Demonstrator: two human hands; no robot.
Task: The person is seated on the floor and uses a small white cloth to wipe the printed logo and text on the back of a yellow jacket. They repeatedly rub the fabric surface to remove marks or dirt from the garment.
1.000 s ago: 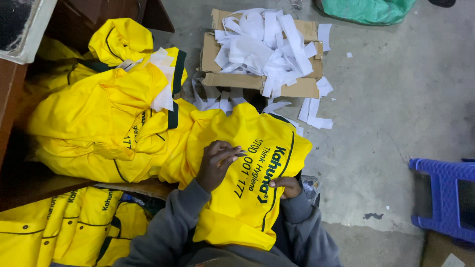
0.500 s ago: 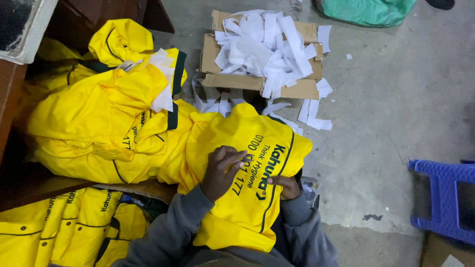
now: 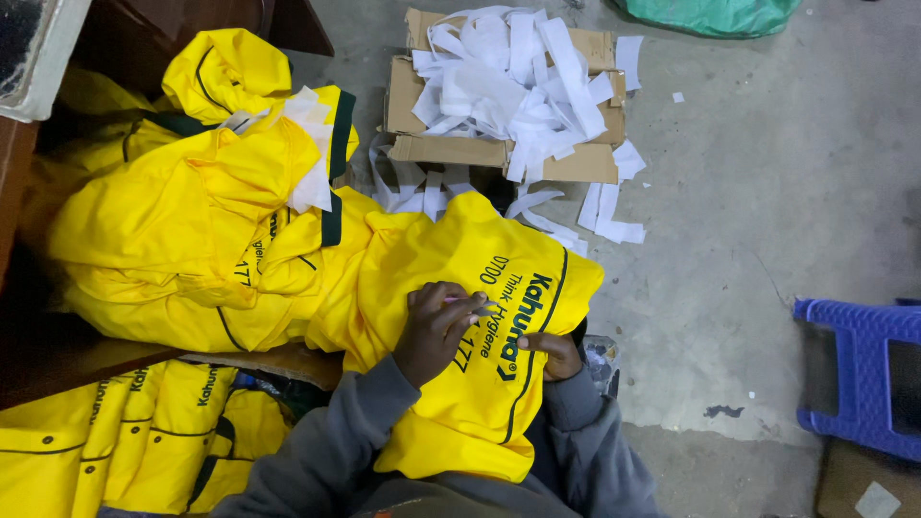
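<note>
Two hands work one yellow fabric garment with dark lettering (image 3: 480,288), mid-frame. The left hand (image 3: 436,331) presses curled fingers on its top. The right hand (image 3: 554,353), lower right, pinches its edge.

Left hand (image 3: 436,331) sliding rightward and downward across the printed yellow garment (image 3: 470,317), fingers now pressing flat over the dark lettering, right hand (image 3: 552,353) shifting slightly along the garment's right edge, fabric flattening under the palm

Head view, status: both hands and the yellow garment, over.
Left hand flat on yellow garment, thin pinkish strip at fingertips. Right hand pinching the garment's edge. Yellow pile alongside, paper-strip box beyond.
</note>
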